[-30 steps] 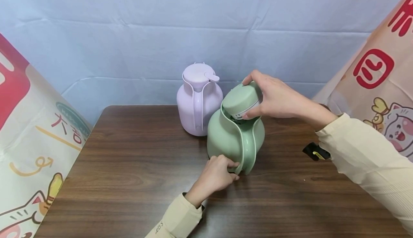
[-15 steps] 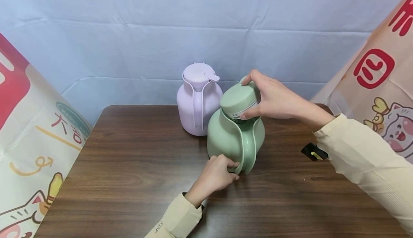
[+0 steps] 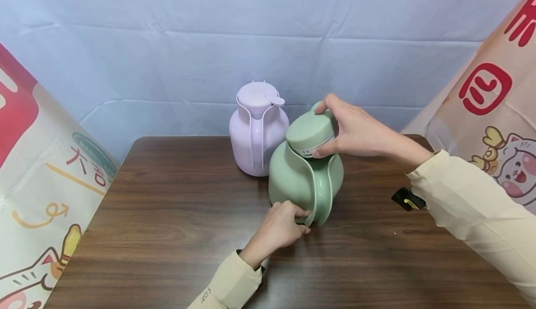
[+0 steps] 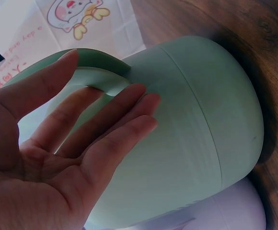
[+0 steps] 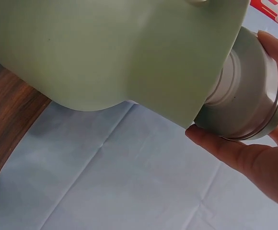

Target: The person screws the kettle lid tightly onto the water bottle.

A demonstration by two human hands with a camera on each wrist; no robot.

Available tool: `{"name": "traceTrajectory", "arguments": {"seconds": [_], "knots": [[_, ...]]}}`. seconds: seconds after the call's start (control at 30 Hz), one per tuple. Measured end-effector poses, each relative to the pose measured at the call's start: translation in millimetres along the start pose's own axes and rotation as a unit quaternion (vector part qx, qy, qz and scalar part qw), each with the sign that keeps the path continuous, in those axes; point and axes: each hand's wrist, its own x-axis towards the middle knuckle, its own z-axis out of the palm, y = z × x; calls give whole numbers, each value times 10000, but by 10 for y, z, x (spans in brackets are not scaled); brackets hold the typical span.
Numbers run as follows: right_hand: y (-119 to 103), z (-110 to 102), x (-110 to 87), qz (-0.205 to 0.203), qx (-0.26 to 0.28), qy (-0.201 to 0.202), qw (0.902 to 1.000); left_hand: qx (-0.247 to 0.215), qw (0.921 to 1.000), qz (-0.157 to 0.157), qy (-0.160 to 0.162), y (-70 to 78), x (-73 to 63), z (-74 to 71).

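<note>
A pale green thermos jug point(image 3: 289, 183) stands on the wooden table with its handle point(image 3: 322, 195) towards me. My left hand point(image 3: 281, 225) holds the lower end of that handle; in the left wrist view the thumb and fingers point(image 4: 124, 96) lie to either side of it. My right hand point(image 3: 351, 125) grips the round green lid point(image 3: 311, 130) by its side, thumb in front and fingers behind. The lid sits tilted at the jug's mouth. From the right wrist, the lid's narrower grey underside point(image 5: 225, 81) shows partly inside the jug's collar.
Behind and left of the green jug stands a lilac thermos jug point(image 3: 253, 137) with its lid on. The brown wooden table point(image 3: 180, 206) ends at a pale cloth backdrop point(image 3: 188, 67). Printed cartoon banners hang at the left point(image 3: 46, 183) and right point(image 3: 494, 113).
The lid has shifted slightly left in my right hand, rising a little and then dipping back towards the mouth. My left hand and both jugs have kept their places.
</note>
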Motion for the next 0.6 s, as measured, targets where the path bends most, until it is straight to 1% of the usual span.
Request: {"name": "traceTrajectory", "arguments": {"seconds": [0.33,0.6], "knots": [[37,15,-7,69,-74,24,9999,-26,10000,-81,-34,16,-1,-9],[55,40,-22,146,-139,-167,9997,37,9999,-139,-25,18,-4,-4]]}}
